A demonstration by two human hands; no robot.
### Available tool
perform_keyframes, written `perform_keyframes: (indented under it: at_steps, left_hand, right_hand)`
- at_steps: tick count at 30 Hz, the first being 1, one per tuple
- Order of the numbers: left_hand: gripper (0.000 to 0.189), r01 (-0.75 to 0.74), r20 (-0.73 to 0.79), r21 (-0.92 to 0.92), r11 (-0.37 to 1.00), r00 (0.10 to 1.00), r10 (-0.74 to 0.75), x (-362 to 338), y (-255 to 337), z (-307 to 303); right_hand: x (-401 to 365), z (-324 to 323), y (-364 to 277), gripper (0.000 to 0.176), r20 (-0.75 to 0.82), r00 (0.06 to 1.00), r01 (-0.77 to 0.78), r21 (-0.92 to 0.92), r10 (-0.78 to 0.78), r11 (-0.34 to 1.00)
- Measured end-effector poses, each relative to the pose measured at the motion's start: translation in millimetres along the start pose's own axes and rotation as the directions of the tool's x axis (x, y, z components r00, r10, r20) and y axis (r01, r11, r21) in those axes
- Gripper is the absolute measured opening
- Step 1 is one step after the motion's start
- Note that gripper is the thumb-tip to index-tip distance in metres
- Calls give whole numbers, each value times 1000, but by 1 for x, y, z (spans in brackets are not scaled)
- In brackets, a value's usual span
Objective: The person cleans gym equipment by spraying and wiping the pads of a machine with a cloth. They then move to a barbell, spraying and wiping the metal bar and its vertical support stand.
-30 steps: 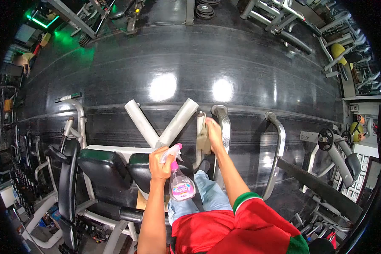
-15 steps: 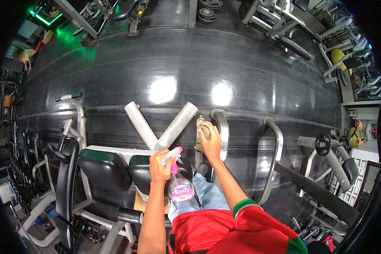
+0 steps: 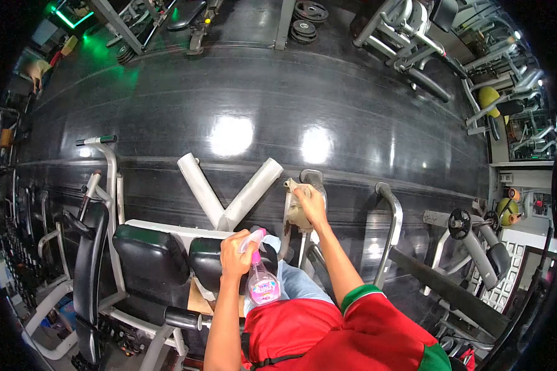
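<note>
This was a gym. A wide black rubber floor [image 3: 260, 93] filled the middle of the frame, shining under ceiling lights. Weight plates [image 3: 306, 18] lay stacked at the top centre, and white-framed exercise machines [image 3: 408, 31] crowded the upper right. In the lower left stood a machine with thick black pads [image 3: 151, 253] on a white frame, two white tubes [image 3: 229, 191] rising from it in a V. A curved steel handle [image 3: 390, 229] arched right of centre, and a plate-loading arm [image 3: 459, 224] carrying a black disc stood at the right edge. A green light [image 3: 74, 15] glowed in the upper left corner.
</note>
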State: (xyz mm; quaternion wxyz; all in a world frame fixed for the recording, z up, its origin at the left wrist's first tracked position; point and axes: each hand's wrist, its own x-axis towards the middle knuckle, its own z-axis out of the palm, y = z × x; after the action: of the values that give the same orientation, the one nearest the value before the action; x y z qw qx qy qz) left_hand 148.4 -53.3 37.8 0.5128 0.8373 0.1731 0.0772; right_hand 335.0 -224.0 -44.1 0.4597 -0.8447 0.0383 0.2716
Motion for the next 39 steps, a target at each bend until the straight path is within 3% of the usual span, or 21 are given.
perform_keyframes:
  at_steps: [3,5,7,10,17,21,23,28,29,35,36,37,39]
  left_hand:
    - [29,59,49,-25,998,997,-58,2,2,-1]
    - [37,263,-39,-377,888,953,-300,4,1,3]
    - [44,311,-6,-460,832,936,-353,3,-7,1]
    - [46,347,45,-631,694,909,-413,-1,-18,0]
    - [51,107,-199,-836,538,855,-479,0,-35,16]
    - [52,14,-323,-842,539,787,-526,4,-33,18]
    - [52,-16,-370,-851,524,726,-580,8,-35,22]
    - [47,-73,-402,-871,486,674,-620,12,-20,10]
    - [53,-63,-439,-848,526,639,-632,14,-25,14]
    - [53,-126,-503,-849,514,492,-710,18,-24,13]
    - [53,-105,-482,-864,492,454,-750,17,-27,16]
    - [52,-123,-484,-872,474,356,-799,26,-15,8]
    - [53,-159,-494,-870,467,288,-820,27,-19,13]
  right_hand:
    - [-10,-10,-7,48,-13,1000,8,-3,-8,1000]
    - [-17,-19,-16,46,32,999,-33,-76,36,997]
    - [-21,-27,-21,44,50,999,-4,-71,7,997]
    - [-23,-34,-26,42,213,977,0,120,-26,993]
    - [-29,-15,-79,33,407,905,45,191,-121,981]
    - [-20,13,-108,32,501,853,60,191,-150,980]
    - [-8,26,-117,32,552,820,77,158,-152,985]
    - [31,56,-145,31,628,772,17,137,-100,990]
    - [41,61,-151,31,639,765,-13,137,-79,990]
    - [101,110,-174,30,781,613,42,117,-118,992]
    - [103,119,-185,31,809,578,97,60,-105,994]
    - [104,128,-193,31,836,540,160,9,-95,987]
    - [106,150,-201,35,897,435,181,-6,-74,983]
